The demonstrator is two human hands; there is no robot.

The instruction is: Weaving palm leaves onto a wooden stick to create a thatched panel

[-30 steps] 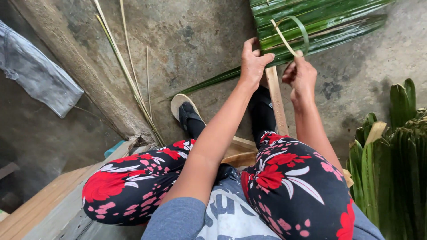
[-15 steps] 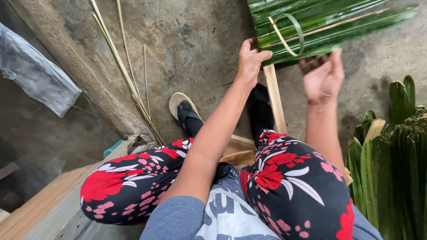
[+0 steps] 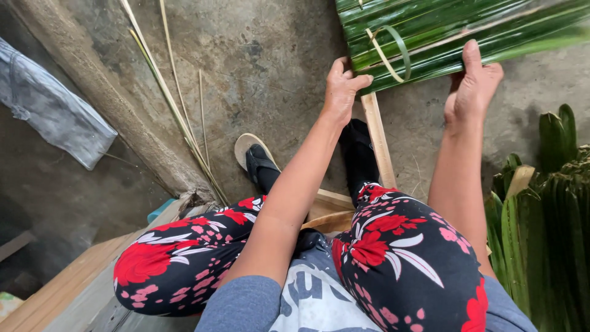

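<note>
Counted: 2 hands, left hand (image 3: 342, 86) and right hand (image 3: 472, 86); 1 bundle of green leaves (image 3: 467, 31) under them; 1 pale strip loop (image 3: 393, 54) on it; 1 wooden slat (image 3: 378, 138); 1 sandal (image 3: 253, 157); 1 stack of folded leaves (image 3: 544, 227); 1 grey cloth (image 3: 52, 110).

Soft, even daylight, no hard glare, only a faint sheen along the green leaf bundle (image 3: 467, 31). Dim toward the left edge, faint shadows under the legs. Slight motion blur at top right, wide-angle stretching at the corners.
</note>
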